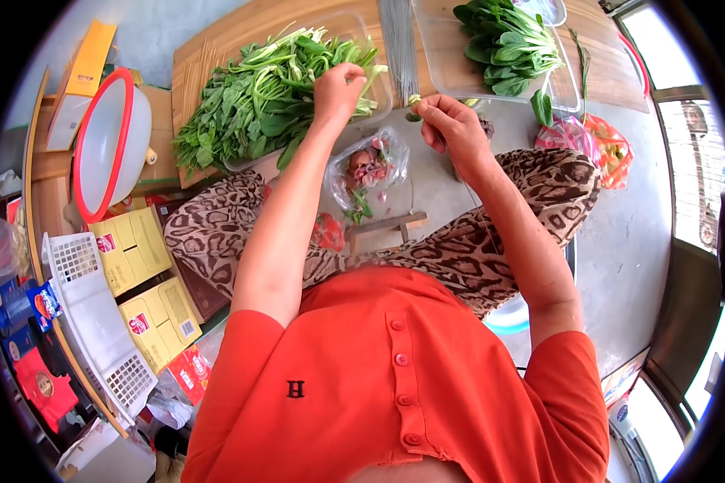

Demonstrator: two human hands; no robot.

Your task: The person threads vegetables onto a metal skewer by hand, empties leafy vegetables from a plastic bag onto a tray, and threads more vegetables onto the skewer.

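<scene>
My left hand (338, 95) is closed over the edge of a heap of leafy greens (258, 105), its fingertips pinching a pale green stem (374, 71). That heap fills a clear plastic tray (385, 88). To the right, my right hand (456, 133) is closed with thumb and forefinger together. A small green vegetable piece (414, 106) sticks out at its fingertips; a thin line runs below the hand, perhaps a skewer, though I cannot be sure. Between and beyond my hands lies a bundle of thin metal skewers (399, 44).
Another clear tray (435, 68) holds bok choy (511, 48) at the right. A plastic bag of scraps (368, 165) is on the floor between my knees. Red bags (608, 153) sit at right. Yellow boxes (133, 249), a white basket (97, 322) and a red-rimmed basin (109, 145) stand left.
</scene>
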